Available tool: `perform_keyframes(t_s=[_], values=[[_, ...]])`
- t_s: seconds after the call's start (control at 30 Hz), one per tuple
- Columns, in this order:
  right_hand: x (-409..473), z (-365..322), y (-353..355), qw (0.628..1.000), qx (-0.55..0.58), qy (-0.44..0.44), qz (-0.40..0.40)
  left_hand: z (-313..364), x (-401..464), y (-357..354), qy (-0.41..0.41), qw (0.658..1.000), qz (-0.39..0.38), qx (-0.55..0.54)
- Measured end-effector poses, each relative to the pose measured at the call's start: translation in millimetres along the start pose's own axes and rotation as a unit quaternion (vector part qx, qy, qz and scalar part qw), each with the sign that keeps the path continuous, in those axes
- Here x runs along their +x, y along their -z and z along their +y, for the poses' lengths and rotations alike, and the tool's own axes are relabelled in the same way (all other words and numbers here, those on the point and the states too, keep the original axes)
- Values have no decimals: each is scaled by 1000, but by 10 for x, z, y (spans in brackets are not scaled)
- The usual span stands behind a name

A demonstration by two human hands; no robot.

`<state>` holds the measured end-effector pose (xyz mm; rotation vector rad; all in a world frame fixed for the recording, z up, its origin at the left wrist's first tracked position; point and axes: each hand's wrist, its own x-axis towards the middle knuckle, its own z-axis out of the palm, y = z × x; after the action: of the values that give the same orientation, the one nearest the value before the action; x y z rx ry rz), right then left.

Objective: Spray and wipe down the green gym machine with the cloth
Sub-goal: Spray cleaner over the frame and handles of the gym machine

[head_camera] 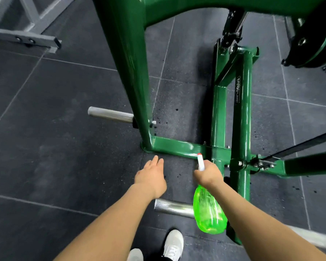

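We hold the spray bottle in our right hand, fingers curled round its neck, the white nozzle with its red tip pointing forward and slightly left at the low crossbar of the green gym machine. That bar lies just ahead of the nozzle, its long axis running left to right across our view, from the foot of the big upright to the joint with the two rails that run away from us. The right hand is the nearer one to it. Our left hand hovers above the dark floor, fingers straight and loosely together, carrying nothing; the cloth is nowhere in view. The bottle is translucent green, and a shallow pool of liquid sits in its lower end, so we judge it mostly spent. Dark droplets speckle the floor beside the upright.
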<state>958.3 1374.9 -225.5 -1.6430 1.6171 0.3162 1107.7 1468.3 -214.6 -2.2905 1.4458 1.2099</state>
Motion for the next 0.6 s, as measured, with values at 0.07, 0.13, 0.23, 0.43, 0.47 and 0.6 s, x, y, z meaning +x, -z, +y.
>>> perform_keyframes(t_s=[0.07,0.13,0.23,0.43,0.47,0.6], values=[[-72,-91,-57,999,-26,31,-10,-85,-52,53,7,1000,3,-4],[-115,-187,-147,998,-32,59,-14,-183,-75,96,17,1000,8,-8],[-170,-429,-256,993,13,120,-16,-355,-105,191,22,1000,15,-6],[-165,-1046,-325,987,122,105,19,-680,-142,375,9,1000,20,20],[-153,-1143,-332,989,109,100,16,-740,-144,413,3,1000,19,23],[-210,-1385,-370,994,52,93,16,-994,-194,547,-15,999,12,40]])
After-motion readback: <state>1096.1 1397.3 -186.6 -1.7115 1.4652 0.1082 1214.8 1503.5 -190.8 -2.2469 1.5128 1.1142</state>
